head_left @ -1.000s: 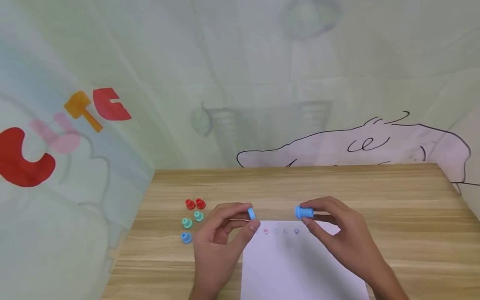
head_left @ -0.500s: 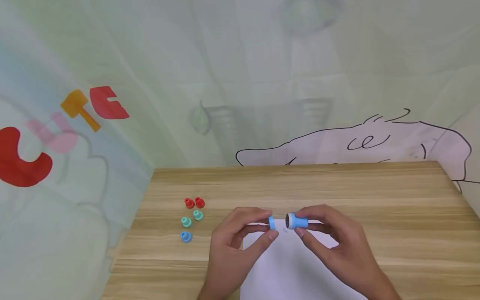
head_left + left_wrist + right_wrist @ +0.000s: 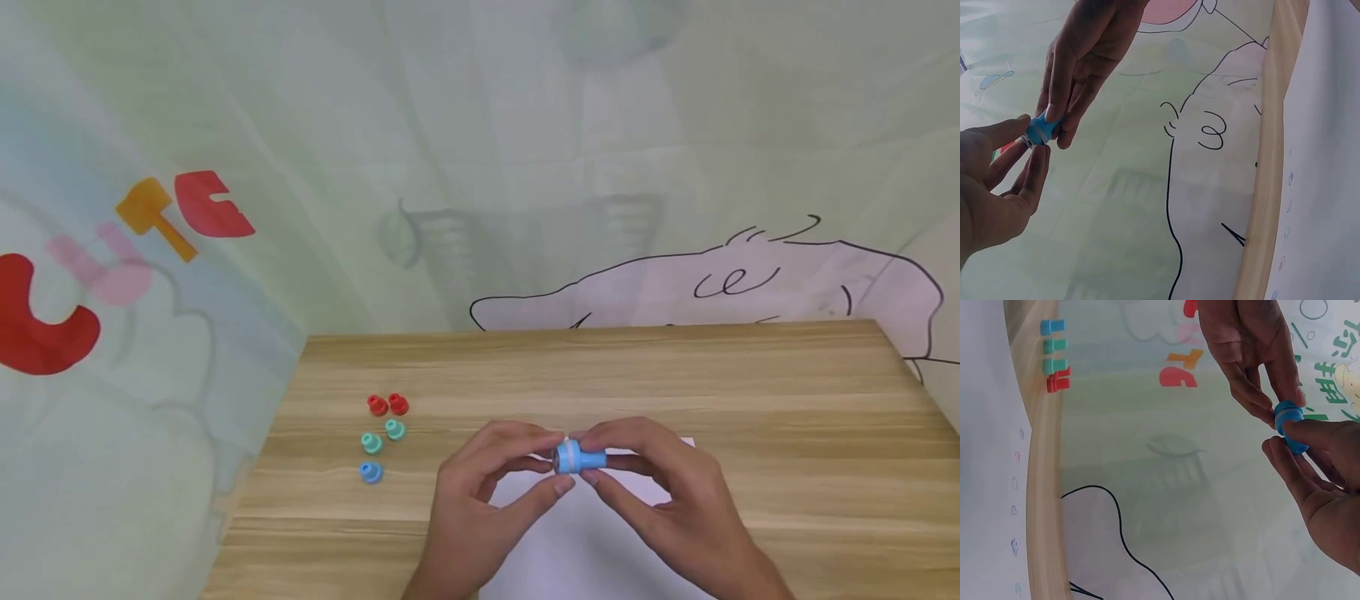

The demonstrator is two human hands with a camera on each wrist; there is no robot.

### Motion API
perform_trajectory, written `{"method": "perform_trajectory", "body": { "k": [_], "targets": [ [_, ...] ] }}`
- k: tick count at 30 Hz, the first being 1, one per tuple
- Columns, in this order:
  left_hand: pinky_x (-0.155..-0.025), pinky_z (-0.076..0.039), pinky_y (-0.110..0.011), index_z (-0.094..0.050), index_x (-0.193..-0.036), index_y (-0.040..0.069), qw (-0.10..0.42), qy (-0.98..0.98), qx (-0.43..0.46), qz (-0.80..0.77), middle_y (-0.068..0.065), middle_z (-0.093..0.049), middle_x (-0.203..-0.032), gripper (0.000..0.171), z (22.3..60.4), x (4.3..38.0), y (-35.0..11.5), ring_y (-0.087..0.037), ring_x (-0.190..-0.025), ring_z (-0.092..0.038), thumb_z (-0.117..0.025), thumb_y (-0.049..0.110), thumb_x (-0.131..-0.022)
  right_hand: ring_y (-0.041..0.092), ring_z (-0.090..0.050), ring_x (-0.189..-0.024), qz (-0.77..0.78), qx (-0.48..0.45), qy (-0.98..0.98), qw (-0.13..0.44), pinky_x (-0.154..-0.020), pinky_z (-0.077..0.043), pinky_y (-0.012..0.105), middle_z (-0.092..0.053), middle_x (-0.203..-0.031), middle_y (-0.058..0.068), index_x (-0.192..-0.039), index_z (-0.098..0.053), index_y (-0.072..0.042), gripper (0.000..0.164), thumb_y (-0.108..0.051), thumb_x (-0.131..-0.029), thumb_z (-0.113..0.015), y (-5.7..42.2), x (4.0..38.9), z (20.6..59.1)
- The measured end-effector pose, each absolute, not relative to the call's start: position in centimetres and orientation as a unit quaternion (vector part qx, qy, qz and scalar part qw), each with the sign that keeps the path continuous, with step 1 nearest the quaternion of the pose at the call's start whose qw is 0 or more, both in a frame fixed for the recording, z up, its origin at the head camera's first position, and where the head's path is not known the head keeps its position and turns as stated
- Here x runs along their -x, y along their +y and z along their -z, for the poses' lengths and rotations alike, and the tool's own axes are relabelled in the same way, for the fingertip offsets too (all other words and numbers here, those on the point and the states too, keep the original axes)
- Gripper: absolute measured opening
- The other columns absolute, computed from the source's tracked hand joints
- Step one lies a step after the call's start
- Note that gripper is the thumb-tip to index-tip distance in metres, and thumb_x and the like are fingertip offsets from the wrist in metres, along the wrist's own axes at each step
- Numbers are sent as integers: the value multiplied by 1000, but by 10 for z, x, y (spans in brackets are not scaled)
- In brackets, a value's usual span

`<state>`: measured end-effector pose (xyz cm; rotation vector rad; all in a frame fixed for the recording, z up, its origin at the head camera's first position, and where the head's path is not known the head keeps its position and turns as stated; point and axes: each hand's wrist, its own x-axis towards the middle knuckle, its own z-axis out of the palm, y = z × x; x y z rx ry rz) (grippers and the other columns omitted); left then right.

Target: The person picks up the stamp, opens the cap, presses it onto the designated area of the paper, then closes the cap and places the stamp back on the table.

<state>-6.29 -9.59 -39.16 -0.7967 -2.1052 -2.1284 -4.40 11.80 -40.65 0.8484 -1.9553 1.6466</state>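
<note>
In the head view my right hand (image 3: 667, 496) pinches the handle of a light blue toy stamp (image 3: 594, 460), which lies sideways in the air above the white paper (image 3: 592, 550). My left hand (image 3: 480, 500) holds a short blue cap (image 3: 562, 457) between thumb and fingers. The cap meets the stamp's wide end, and a pale band shows between them. The right wrist view shows the cap (image 3: 1286, 407) and stamp (image 3: 1297, 446) in line, with fingers of both hands around them. In the left wrist view, fingers partly cover the joined blue pieces (image 3: 1040, 131).
Left of the paper, several capped stamps stand on the wooden table (image 3: 810, 417): two red (image 3: 387, 405), two green (image 3: 383, 437) and one blue (image 3: 371, 472). A row of small printed marks (image 3: 1014, 510) runs along the paper's edge. A printed cloth (image 3: 420, 167) hangs behind the table.
The hands came together over the paper. The left hand moved right with the cap, the right hand moved slightly left and down, and the cap now covers the stamp's dark face.
</note>
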Motion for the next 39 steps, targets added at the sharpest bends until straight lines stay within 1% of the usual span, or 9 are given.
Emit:
{"method": "perform_trajectory", "body": {
  "k": [2, 6, 10, 14, 20, 26, 31, 35, 39],
  "targets": [
    [-96, -65, -38, -77, -125, 6, 20, -681, 257, 685, -7, -73, -119, 33, 391, 63, -96, -22, -112, -72, -82, 7, -93, 16, -71, -113, -594, -314, -705, 227, -94, -64, 28, -73, -117, 13, -122, -68, 7, 29, -5, -97, -77, 117, 45, 407],
    [-96, -65, -38, -77, -125, 6, 20, -682, 260, 683, -7, -74, -119, 32, 392, 63, -96, -21, -111, -73, -82, 7, -93, 14, -71, -115, -590, -326, -698, 242, -94, -63, 27, -72, -115, 16, -120, -68, 9, 28, -8, -99, -75, 115, 46, 407],
    [-94, -66, -38, -76, -124, 4, 26, -673, 273, 687, -9, -74, -118, 32, 393, 64, -97, -22, -109, -74, -82, 5, -93, 15, -73, -114, -559, -340, -700, 286, -96, -62, 23, -76, -113, 16, -115, -73, 8, 24, -9, -99, -75, 114, 48, 404],
    [-90, -67, -39, -76, -123, 2, 29, -661, 290, 692, -12, -75, -115, 31, 395, 65, -98, -22, -104, -76, -81, 3, -93, 19, -76, -114, -526, -371, -690, 332, -97, -62, 22, -79, -111, 17, -110, -76, 8, 18, -6, -98, -76, 114, 52, 401],
    [-86, -68, -39, -77, -120, -3, 20, -641, 310, 702, -17, -75, -111, 29, 397, 68, -102, -20, -99, -76, -81, -3, -91, 25, -76, -118, -473, -432, -673, 369, -95, -63, 25, -78, -112, 20, -106, -76, 13, 16, -1, -100, -71, 115, 57, 398],
    [-83, -68, -40, -77, -117, -6, -26, -618, 300, 727, -21, -76, -108, 26, 398, 70, -104, -19, -99, -77, -80, -4, -91, 32, -75, -116, -437, -471, -659, 392, -96, -63, 28, -77, -112, 25, -107, -74, 17, 18, 1, -102, -68, 114, 59, 393],
    [-86, -67, -42, -76, -118, -8, -73, -596, 273, 751, -26, -75, -110, 26, 398, 68, -104, -20, -104, -77, -79, -3, -92, 33, -76, -112, -431, -481, -651, 398, -96, -64, 29, -76, -112, 28, -106, -73, 18, 18, 1, -102, -67, 114, 60, 390],
    [-89, -66, -45, -75, -120, -6, -87, -601, 255, 752, -23, -76, -116, 27, 395, 66, -104, -22, -106, -77, -79, -1, -94, 30, -77, -112, -439, -461, -664, 392, -95, -64, 27, -78, -111, 23, -107, -74, 16, 19, -2, -100, -72, 115, 58, 393],
    [-93, -65, -44, -76, -125, -1, -117, -618, 239, 740, -18, -78, -121, 28, 389, 65, -107, -24, -109, -78, -77, 3, -97, 27, -77, -110, -462, -439, -669, 382, -96, -63, 26, -78, -113, 22, -110, -71, 18, 27, -5, -97, -77, 115, 55, 393]
  ]
}}
